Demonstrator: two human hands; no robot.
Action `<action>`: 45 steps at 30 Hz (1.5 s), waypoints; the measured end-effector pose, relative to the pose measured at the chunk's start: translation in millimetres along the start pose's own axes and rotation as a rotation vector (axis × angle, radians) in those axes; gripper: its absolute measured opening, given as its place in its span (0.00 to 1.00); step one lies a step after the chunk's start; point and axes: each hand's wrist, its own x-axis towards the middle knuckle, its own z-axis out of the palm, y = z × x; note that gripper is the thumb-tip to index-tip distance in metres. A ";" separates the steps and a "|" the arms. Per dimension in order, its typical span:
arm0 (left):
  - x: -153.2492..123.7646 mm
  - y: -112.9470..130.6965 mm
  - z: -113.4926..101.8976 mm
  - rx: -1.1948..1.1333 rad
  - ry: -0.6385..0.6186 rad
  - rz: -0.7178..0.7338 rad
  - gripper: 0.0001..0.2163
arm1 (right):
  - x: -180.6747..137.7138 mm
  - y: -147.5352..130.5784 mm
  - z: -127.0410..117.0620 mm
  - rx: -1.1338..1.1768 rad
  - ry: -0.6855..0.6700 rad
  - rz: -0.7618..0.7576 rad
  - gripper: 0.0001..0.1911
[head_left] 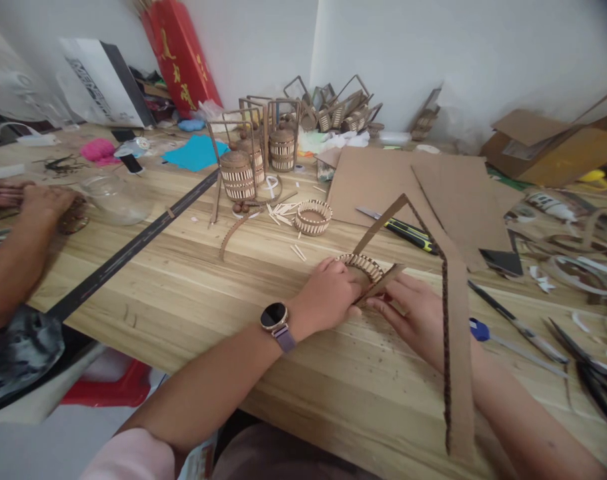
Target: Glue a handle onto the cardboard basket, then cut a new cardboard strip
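Note:
My left hand (328,293), with a watch on its wrist, is closed round a small round basket (364,265) made of cardboard and pale sticks, pressing it on the wooden table (193,293). My right hand (418,313) pinches the end of a long bent cardboard strip (451,287) against the basket's right side. The strip rises to a peak above the basket and runs down over my right forearm towards the table's front edge.
Another small ring basket (312,217) and finished cardboard lanterns (237,175) stand farther back. Flat cardboard sheets (383,183), a utility knife (403,230), scissors (591,370) and tools lie to the right. A long black ruler (133,247) crosses the left. Another person's hands (31,200) work at far left.

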 end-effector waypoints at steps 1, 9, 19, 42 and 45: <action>-0.1 0.8 -0.3 0.004 0.003 -0.002 0.09 | -0.1 -0.5 0.0 0.000 -0.002 0.012 0.10; -0.3 3.7 0.4 0.030 0.014 -0.010 0.09 | -0.6 -2.1 3.6 -0.004 0.013 0.033 0.10; -0.7 3.1 1.1 0.032 -0.016 -0.010 0.08 | -1.9 1.5 8.9 0.019 0.012 0.002 0.11; -2.9 4.8 4.1 -0.005 -0.025 -0.017 0.09 | -13.7 -1.5 20.5 0.103 0.019 0.105 0.12; -4.9 7.4 4.1 0.005 -0.026 -0.037 0.09 | -15.1 -3.6 19.9 0.119 0.023 0.112 0.12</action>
